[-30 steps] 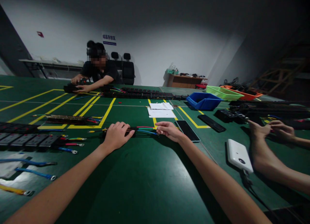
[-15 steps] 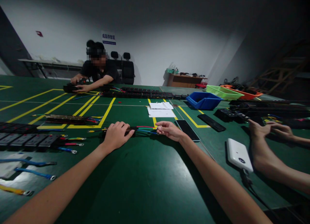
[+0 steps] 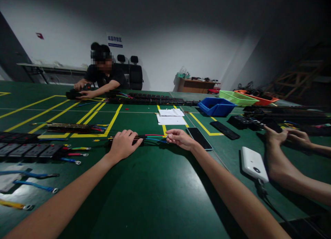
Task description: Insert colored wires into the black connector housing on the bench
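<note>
My left hand [image 3: 124, 143] lies over a narrow dark strip assembly [image 3: 137, 139], its fingers closed round the top. A yellow-tipped wire end [image 3: 96, 140] sticks out on the left of it. Red, green and blue wires [image 3: 155, 137] leave its right side. My right hand [image 3: 180, 139] pinches the ends of these wires between thumb and fingers; a small yellow and metal tip shows there. Beyond my left hand lies a similar bundle of metal strips [image 3: 74, 127] with coloured wires.
Black socket strips [image 3: 28, 150] and wires with ring terminals [image 3: 49, 188] lie left. A phone [image 3: 199, 138], black slab [image 3: 224, 129], white power bank [image 3: 254, 164] and blue bin [image 3: 216, 106] stand right. One co-worker [image 3: 106, 73] sits opposite; another's hands [image 3: 276, 137] work at right.
The view has shifted very slightly. My hands keep their hold on the assembly and wires. At right, a dark piece now shows by the co-worker's hands.
</note>
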A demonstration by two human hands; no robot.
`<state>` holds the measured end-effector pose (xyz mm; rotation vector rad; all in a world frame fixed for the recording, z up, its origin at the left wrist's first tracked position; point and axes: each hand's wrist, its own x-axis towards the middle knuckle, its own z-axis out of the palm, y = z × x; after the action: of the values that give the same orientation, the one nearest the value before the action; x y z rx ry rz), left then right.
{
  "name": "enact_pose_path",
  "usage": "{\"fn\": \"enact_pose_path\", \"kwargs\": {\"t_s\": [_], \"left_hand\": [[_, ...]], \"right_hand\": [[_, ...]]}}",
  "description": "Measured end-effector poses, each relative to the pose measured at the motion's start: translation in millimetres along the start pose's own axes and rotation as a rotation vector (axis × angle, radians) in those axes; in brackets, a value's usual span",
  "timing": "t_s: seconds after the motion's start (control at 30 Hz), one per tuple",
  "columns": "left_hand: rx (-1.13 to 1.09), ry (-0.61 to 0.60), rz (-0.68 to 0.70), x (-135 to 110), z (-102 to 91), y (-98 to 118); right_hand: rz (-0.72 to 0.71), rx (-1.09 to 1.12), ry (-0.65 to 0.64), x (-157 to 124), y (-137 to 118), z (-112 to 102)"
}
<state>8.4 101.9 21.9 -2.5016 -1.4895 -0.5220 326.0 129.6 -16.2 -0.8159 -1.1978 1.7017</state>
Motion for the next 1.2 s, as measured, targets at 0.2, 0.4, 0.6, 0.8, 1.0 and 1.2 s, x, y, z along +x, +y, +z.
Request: {"fn": "enact_pose_path", "kwargs": {"t_s": [0.2, 0.4, 0.6, 0.8, 1.0, 1.2], "left_hand": [[0.019, 0.005, 0.017, 0.1, 0.8, -0.7], [-0.013, 0.001, 0.014, -0.1, -0.2, -0.4], [-0.021, 0.006, 0.012, 0.1, -0.5, 0.1], [0.03, 0.014, 0.013, -0.1, 0.8, -0.5], [0.022, 0.009, 0.014, -0.1, 0.3, -0.3], [0.06, 0.012, -0.008, -0.4, 0.3, 0.7]], "right_hand": [[0.005, 0.001, -0.01, 1.1, -0.2, 0.4], [0.0, 0.004, 0.021, 2.5, 1.0, 0.6], [-0.029, -0.019, 0.025, 3.9, 4.1, 0.3], [-0.036, -0.069, 0.037, 4.2, 4.3, 4.4], [-0.042, -0.121, 0.087, 4.0, 4.9, 7.7], [-0.08, -0.162, 0.135, 8.1, 10.3, 10.1]]}}
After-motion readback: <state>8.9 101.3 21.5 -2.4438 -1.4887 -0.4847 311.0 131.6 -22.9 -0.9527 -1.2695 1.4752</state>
